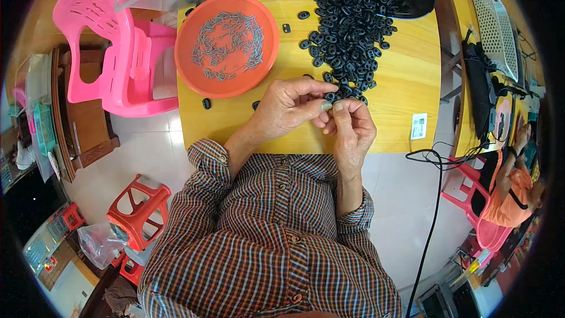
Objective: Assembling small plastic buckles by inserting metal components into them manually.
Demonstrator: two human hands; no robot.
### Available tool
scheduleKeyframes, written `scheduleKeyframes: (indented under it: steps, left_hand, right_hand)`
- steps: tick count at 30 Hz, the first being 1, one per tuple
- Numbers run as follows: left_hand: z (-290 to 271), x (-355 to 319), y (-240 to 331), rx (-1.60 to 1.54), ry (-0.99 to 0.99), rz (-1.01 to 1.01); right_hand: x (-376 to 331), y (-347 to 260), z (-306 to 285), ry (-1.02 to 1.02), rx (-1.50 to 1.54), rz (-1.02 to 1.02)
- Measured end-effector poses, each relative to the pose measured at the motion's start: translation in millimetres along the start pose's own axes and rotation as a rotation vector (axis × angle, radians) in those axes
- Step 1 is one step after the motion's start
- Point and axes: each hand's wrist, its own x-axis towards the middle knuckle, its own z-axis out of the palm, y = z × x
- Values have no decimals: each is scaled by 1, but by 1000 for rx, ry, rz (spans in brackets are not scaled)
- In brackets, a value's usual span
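Bowl (223, 89) of tiny grey pins (238, 41) sits L, right at the table's (409, 68) L edge; a bump there could spill it. L hand (283, 107) next, thumb + finger clamped on a black piece (331, 98); R hand (353, 129) meets it, fingers bunched, can't tell if gripping. Piece is small, so a slip could lose it in the black pile (347, 47) just beyond. Near edge's close to wrists; more open room R, btwn pile & R edge.
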Motion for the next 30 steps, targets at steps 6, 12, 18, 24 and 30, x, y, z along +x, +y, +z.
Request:
scheduleKeyframes:
  steps: [6,12,18,24,30]
  left_hand:
    - [-1,-2,6,-23,-7,-21]
    - [-8,-7,11,-32,-42,-45]
    - [-12,-10,13,-46,-86,-34]
    - [-15,-13,13,-3,-130,-14]
    - [-15,-14,14,18,-159,45]
  right_hand:
    - [2,2,-7,-76,89,52]
    - [8,-2,-15,-226,257,202]
    - [11,7,-23,-307,372,284]
    - [12,-1,-24,-327,339,389]
    - [12,0,-26,-367,349,391]
